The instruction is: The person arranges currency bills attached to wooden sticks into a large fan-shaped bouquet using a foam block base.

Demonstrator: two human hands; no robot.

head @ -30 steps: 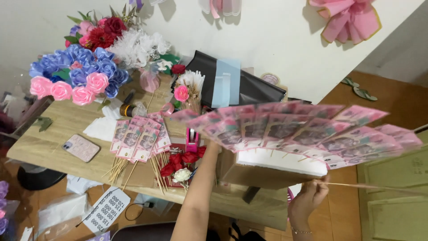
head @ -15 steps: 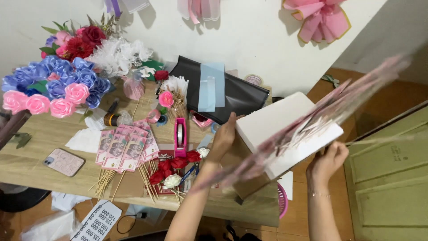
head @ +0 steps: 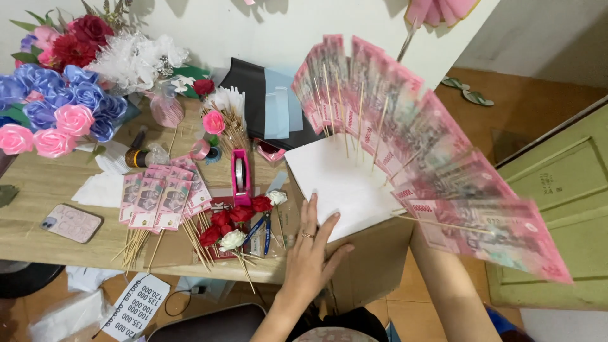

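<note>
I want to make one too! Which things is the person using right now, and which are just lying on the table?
In use:
- fan of pink banknotes on wooden sticks
- white board holding the sticks
- left hand pressing the board's edge

Lying about:
- smaller bunch of banknotes on sticks
- pink tape dispenser
- red and white roses
- phone
- blue and pink flower bouquet

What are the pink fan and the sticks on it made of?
The fan looks like printed paper banknotes, matte pink and thin, overlapping in an arc. The sticks look like bare wood or bamboo skewers: pale, thin, straight. The white board under the left hand seems foam or card.
</note>
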